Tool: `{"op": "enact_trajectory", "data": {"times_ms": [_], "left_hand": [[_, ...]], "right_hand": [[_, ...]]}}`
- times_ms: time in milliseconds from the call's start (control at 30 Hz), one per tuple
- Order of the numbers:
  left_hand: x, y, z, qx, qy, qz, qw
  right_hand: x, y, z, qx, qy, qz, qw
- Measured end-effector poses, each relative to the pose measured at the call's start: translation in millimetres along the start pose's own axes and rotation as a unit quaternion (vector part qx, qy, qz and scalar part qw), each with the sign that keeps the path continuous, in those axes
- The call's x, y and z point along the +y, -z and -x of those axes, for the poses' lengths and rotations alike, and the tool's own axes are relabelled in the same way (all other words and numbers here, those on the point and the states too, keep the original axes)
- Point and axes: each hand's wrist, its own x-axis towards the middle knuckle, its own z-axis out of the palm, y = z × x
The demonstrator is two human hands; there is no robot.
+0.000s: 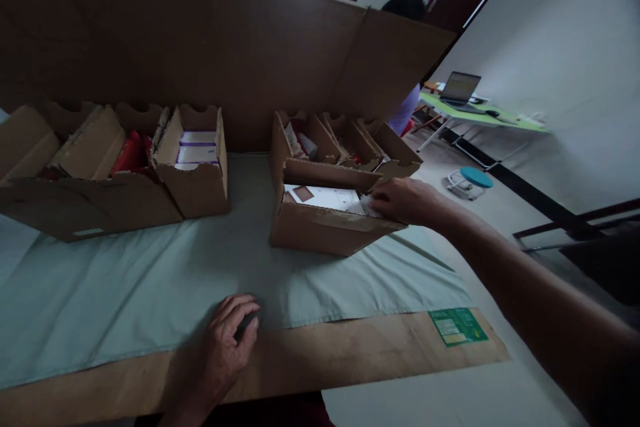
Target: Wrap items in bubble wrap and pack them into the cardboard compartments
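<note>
My right hand (400,201) reaches into the right end of an open cardboard box (320,230). Its fingers are pinched on a whitish, see-through piece of plastic (368,205), mostly hidden by the hand and the box wall. Beside that plastic, a white card with a square cutout (330,199) lies in the same box. My left hand (231,340) rests at the front edge of the cloth-covered table, its fingers curled around a small dark object (246,323) whose kind I cannot make out.
More cardboard bins stand behind the front box, and a row on the left holds red packets (133,153) and white-and-purple boxes (197,153). A tall cardboard panel (200,47) rises behind. Farther right are a green table (515,121) with a laptop (459,90), a stool (475,177) and a partly hidden person.
</note>
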Motion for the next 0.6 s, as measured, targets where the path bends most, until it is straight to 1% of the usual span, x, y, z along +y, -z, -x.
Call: {"op": "enact_trajectory", "data": {"times_ms": [233, 367, 500, 567, 600], "left_hand": [[-0.3, 0.8, 1.0, -0.011, 0.004, -0.007, 1.0], [-1.1, 0.6, 0.9, -0.011, 0.001, -0.012, 1.0], [-0.7, -1.8, 3.1, -0.016, 0.009, -0.015, 1.0], [1.8, 0.4, 3.1, -0.023, 0.019, -0.01, 1.0], [3.5, 3.2, 1.9, -0.027, 0.026, -0.007, 0.999]], "right_hand": [[-2.4, -13.2, -7.8, -0.007, 0.006, -0.008, 1.0], [-5.0, -12.8, -5.4, -0.01, 0.017, -0.01, 1.0], [-4.8, -8.0, 1.2, -0.015, 0.033, -0.008, 0.999], [0.8, -6.0, 8.3, 0.008, 0.039, -0.018, 0.999], [5.4, -6.1, 13.5, 0.038, 0.03, -0.038, 0.998]]}}
